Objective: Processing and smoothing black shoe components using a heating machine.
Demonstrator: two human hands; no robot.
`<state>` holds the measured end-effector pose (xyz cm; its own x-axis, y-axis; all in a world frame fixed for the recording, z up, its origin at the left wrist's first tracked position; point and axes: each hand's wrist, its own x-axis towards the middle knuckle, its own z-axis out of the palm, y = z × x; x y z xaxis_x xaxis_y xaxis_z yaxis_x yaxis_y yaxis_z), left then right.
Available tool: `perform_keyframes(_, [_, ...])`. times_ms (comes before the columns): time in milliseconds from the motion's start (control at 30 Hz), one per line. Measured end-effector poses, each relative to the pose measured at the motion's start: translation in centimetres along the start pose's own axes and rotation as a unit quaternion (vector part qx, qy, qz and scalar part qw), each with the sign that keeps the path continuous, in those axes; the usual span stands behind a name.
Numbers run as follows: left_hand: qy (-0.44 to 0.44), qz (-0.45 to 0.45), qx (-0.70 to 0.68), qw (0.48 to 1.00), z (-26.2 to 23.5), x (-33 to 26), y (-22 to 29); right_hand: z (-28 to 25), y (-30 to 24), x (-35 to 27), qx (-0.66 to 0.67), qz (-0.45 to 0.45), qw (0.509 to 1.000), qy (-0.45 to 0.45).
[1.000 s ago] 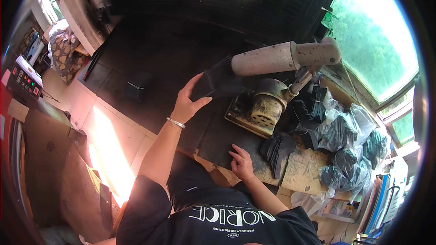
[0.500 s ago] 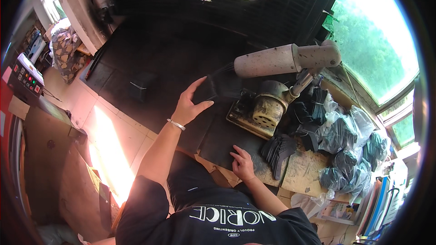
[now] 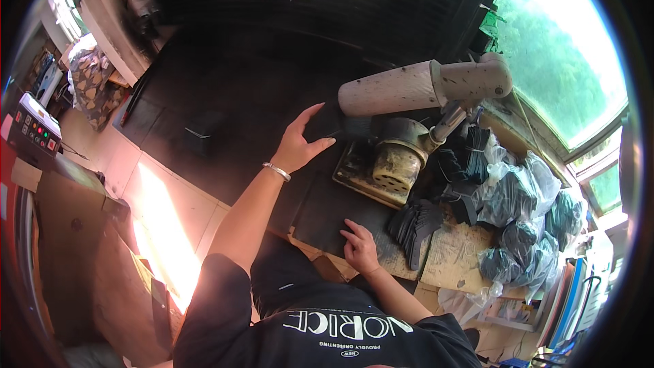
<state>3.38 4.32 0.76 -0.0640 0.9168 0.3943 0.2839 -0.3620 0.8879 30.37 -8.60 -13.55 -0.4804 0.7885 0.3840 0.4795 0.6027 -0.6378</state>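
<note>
My left hand reaches over the dark bench, thumb and fingers set wide in a C around a dark stack of thin black pieces. The stack's outline blends into the black surface, and its far end lies under the lamp. Lower down, my right hand rests on the bench edge, empty, with fingers stretched out. Right of it lies a fanned pile of flat, curved black pieces. A pale cylindrical lamp head hangs just beyond my left hand. Below the lamp stands its grimy round base on a square plate.
Several clear plastic bags of dark pieces crowd the right side, beside tied black bundles. A small dark bundle with a pale band sits at the bench's left. A control box stands far left. A slatted black grille closes off the back.
My left hand has moved slightly right and away from me, and the stack now shows less clearly, closer under the lamp. My right hand has hardly moved. The whole view has shifted a little.
</note>
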Motion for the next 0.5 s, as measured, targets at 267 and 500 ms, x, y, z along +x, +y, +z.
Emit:
perform_keyframes(267, [-0.009, 0.006, -0.018, 1.000, 1.1, 0.9, 0.1, 0.1, 0.1, -0.1, 0.000, 0.002, 1.000, 0.002])
perform_keyframes(500, [-0.004, 0.016, -0.001, 1.000, 0.0, -0.6, 0.4, 0.1, 0.2, -0.1, 0.004, 0.004, 1.000, -0.003])
